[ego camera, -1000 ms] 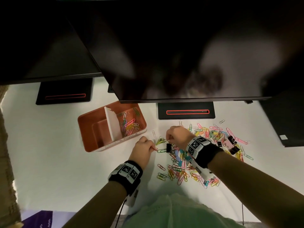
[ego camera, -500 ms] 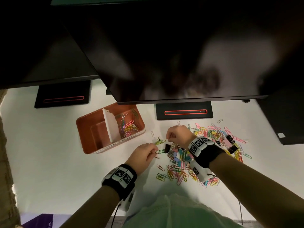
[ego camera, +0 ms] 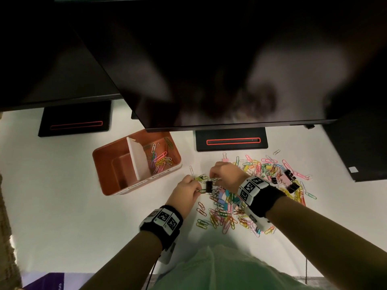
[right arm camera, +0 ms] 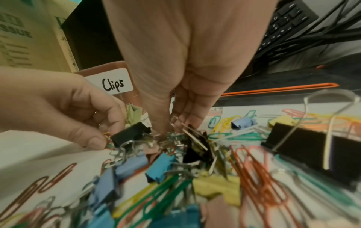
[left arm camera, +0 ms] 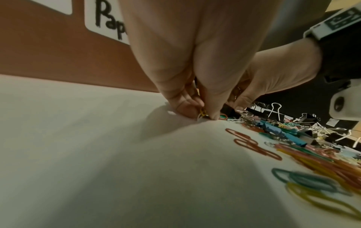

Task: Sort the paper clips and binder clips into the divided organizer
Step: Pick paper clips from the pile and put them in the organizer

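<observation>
Left hand (ego camera: pixel 186 192) moved from beside the organizer (ego camera: pixel 117 185) to the edge of the pile (ego camera: pixel 240 206) within the last second, now pinching small paper clips (right arm camera: pixel 108 141) low on the desk (ego camera: pixel 62 206). Right hand (ego camera: pixel 225 174) stayed at the same spot, fingertips closed on wire handles next to a black binder clip (ego camera: pixel 209 186). Probably separating tangled clips. Some paper clips already in the right compartment; left one bare so far.

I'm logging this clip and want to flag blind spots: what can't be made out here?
- Left hand: its fingers cover what they pinch; only a yellowish bit of wire shows, left wrist view.
- Organizer: label cut to "Pap" by that hand.
- Right hand: its fingertips are buried in the blurred clip pile, right wrist view.
</observation>
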Demonstrator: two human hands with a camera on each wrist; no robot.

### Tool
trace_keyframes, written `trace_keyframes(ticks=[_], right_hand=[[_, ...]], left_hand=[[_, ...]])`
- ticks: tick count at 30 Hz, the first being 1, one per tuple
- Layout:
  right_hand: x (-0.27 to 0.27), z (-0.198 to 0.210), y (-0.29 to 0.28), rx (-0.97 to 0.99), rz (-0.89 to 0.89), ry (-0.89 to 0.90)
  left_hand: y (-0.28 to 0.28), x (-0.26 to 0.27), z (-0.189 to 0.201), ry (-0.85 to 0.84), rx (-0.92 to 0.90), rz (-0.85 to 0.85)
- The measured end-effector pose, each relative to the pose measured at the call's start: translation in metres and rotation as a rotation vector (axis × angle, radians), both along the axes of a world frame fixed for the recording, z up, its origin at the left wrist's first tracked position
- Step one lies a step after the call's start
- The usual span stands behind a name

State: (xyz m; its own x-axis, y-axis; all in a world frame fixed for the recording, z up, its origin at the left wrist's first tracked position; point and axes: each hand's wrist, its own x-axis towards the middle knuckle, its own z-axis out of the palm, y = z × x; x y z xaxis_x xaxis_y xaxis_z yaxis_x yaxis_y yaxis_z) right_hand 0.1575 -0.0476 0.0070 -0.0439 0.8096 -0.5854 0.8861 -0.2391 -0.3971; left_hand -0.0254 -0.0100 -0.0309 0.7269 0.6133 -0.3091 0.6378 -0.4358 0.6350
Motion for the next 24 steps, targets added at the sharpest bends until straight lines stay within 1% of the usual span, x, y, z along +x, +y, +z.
trace_keyframes(ticks=[3,6,9,14,17,21,24], right_hand=[[-0.003,-0.001,0.003,-0.052,-0.009,0.001],[-0.004,0.0,0.005,-0.078,-0.034,-0.003],[-0.004,0.002,0.007,-0.086,-0.023,0.003],[0.0,-0.003,0.004,-0.034,-0.018,0.011],[0.002,-0.002,0.002,-0.024,-0.028,0.011],[0.005,0.007,0.001,0.002,-0.021,0.03],[0.006,0.022,0.004,0.066,-0.05,0.064]], left_hand=[[0.001,0.002,0.0,0.009,-0.001,-0.007],[0.002,0.003,0.001,0.012,-0.002,-0.008],[0.003,0.003,0.004,0.014,-0.015,0.004],[0.006,0.006,0.007,0.056,-0.031,0.012],[0.007,0.006,0.006,0.078,-0.043,-0.013],[0.009,0.0,0.011,0.096,-0.063,-0.04],[0.013,-0.018,0.021,0.051,-0.065,-0.023]])
